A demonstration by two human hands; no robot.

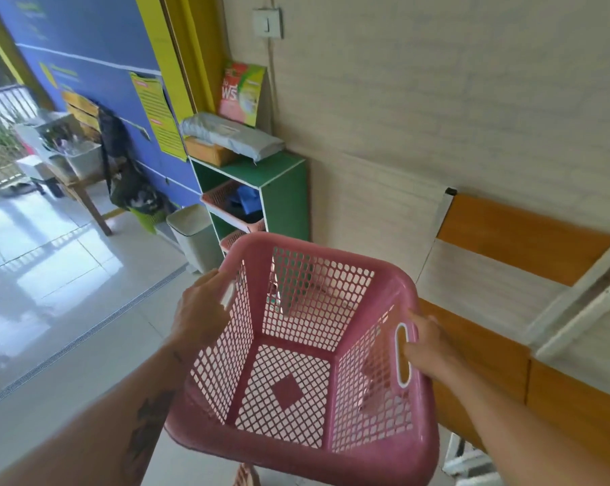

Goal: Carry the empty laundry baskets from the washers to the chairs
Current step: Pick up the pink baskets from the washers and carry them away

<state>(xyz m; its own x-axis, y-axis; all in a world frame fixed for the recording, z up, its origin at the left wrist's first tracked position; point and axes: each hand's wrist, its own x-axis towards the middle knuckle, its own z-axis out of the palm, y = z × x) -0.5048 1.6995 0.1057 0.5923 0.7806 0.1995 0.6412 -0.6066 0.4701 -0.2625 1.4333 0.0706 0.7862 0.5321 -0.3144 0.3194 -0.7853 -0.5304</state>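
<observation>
Between the person's two bare forearms, a pink plastic laundry basket with lattice walls [331, 256] is held up off the pale tiled floor [68, 310], tilted so its mouth faces the camera. Its mesh bottom, with a solid diamond at the centre, shows in full. The left hand [200, 310] grips the left rim with fingers curled at the handle slot. The right hand [428, 342] grips the right rim, its fingers hooked through the white-edged slot there.

Just beside the basket on the right stands a row of chairs with orange wooden seats and white metal frames [478, 352], set against the pale wall.

Beyond the basket is a green open-fronted shelf cabinet with white edges [286, 201]. Its upper shelf holds a smaller pink mesh tray [219, 199] with blue cloth [249, 196] and something dark lying in it. On the shelf below, the corner of another pink mesh tray [231, 240] shows; its contents are hidden by the held basket. On the cabinet top lie a brown box [208, 150], a grey wrapped bundle [233, 135] and a red and green packet [243, 92] leaning on the wall.

A white lidded bin [191, 233], closed, stands left of the cabinet. Farther left, a wooden table [82, 191] carries a white tub [84, 159]; what it contains is too blurred to tell.
</observation>
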